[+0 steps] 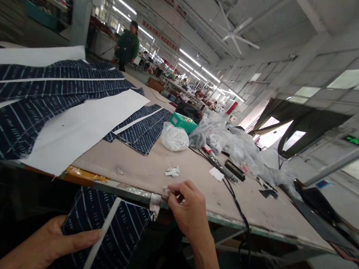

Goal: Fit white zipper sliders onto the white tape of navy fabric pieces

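My left hand (53, 239) grips a navy patterned fabric piece (125, 231) below the table's front edge, the thumb lying across it beside a white strip. A small whitish tab (154, 204) sits at the table edge, by the fabric's upper corner. My right hand (191, 207) is at the edge of the table (145, 172), thumb and forefinger pinched together. Whatever is between those fingertips is too small to make out. Just beyond them lies a little heap of small white pieces (172, 171).
More navy fabric (67, 83) and a white sheet (95, 122) cover the table's left. Behind are a clear plastic bundle (175, 137), a green box (183, 122) and plastic bags (230, 138). A grey tool (222, 167) with a black cable lies right. A person (128, 45) stands far back.
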`<state>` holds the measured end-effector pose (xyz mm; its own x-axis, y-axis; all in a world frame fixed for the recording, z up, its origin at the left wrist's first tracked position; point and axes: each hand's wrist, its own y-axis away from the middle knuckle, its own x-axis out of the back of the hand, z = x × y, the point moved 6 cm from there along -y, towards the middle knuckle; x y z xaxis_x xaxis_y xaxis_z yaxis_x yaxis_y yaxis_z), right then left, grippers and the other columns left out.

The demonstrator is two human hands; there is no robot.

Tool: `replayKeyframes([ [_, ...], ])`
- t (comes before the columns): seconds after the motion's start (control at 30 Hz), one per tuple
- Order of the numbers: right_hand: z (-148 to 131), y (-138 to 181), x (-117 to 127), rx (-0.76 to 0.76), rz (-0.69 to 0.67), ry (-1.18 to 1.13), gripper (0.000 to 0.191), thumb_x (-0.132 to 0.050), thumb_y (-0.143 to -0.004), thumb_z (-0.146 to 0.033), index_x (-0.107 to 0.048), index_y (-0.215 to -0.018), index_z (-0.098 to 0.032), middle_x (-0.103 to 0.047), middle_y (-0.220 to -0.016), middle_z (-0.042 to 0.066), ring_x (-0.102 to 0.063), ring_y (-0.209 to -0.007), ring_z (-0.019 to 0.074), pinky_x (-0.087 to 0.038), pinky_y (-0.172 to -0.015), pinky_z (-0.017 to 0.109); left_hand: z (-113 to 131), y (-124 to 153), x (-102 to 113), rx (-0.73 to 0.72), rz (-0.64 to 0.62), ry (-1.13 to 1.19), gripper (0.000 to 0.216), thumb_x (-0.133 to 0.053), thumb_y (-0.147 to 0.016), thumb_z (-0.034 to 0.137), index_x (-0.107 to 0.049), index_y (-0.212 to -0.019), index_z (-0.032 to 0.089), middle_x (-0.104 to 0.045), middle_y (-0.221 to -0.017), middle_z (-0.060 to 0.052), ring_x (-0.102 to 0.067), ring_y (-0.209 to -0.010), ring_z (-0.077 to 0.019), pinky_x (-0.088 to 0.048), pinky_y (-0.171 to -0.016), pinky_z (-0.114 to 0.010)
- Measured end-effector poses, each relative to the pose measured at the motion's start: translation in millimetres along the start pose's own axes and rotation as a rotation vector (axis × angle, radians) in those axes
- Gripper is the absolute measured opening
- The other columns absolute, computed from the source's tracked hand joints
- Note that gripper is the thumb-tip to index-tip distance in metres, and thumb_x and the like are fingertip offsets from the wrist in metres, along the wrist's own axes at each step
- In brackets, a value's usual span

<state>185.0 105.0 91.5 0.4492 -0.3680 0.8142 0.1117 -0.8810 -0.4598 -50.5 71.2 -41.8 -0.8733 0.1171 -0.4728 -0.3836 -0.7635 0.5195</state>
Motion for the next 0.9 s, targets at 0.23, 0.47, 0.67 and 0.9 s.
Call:
replayKeyframes([
  [0.23,-12,35,15,0.014,0.092,-0.438,0.018,-0.071,-0.085,-0.008,-0.082,-0.083,-0.022,-0.075,-0.083,0.002,-0.071,-0.076,0.0165,-0.054,-0.07,0.025,-8,-5,13,-0.023,-0.051,-0.027,0.043,-0.097,-0.059,0.047,-0.086,-0.094,0.025,-0.088,-0.087,-0.009,-0.081,-0.084,-0.044,-0.066,-0.082,-0.054],
  [0.47,-27,65,10,0.014,0.078,-0.602,0.025,-0.071,-0.088,-0.004,-0.082,-0.094,-0.027,-0.077,-0.09,0.002,-0.073,-0.085,0.0173,-0.058,-0.077,0.026,-8,-4,13,0.025,-0.041,0.004,0.052,-0.1,-0.054,0.042,-0.086,-0.101,0.025,-0.088,-0.094,-0.01,-0.081,-0.088,-0.0463,-0.065,-0.087,-0.06],
  [0.67,-38,71,0,0.142,0.113,-0.503,0.032,-0.068,-0.089,0.0,-0.078,-0.106,-0.024,-0.077,-0.094,0.004,-0.071,-0.088,0.0171,-0.057,-0.08,0.027,-1,4,11,0.011,-0.027,-0.012,0.051,-0.099,-0.057,0.041,-0.085,-0.103,0.023,-0.088,-0.095,-0.011,-0.081,-0.092,-0.0429,-0.064,-0.092,-0.056],
  [0.9,-41,64,0,0.209,0.069,-0.388,0.035,-0.063,-0.092,0.0,-0.074,-0.113,-0.026,-0.079,-0.098,0.003,-0.07,-0.091,0.0194,-0.057,-0.084,0.032,-2,4,12,0.004,-0.011,0.0,0.057,-0.098,-0.059,0.043,-0.083,-0.111,0.023,-0.088,-0.098,-0.011,-0.081,-0.093,-0.0427,-0.063,-0.092,-0.057],
])
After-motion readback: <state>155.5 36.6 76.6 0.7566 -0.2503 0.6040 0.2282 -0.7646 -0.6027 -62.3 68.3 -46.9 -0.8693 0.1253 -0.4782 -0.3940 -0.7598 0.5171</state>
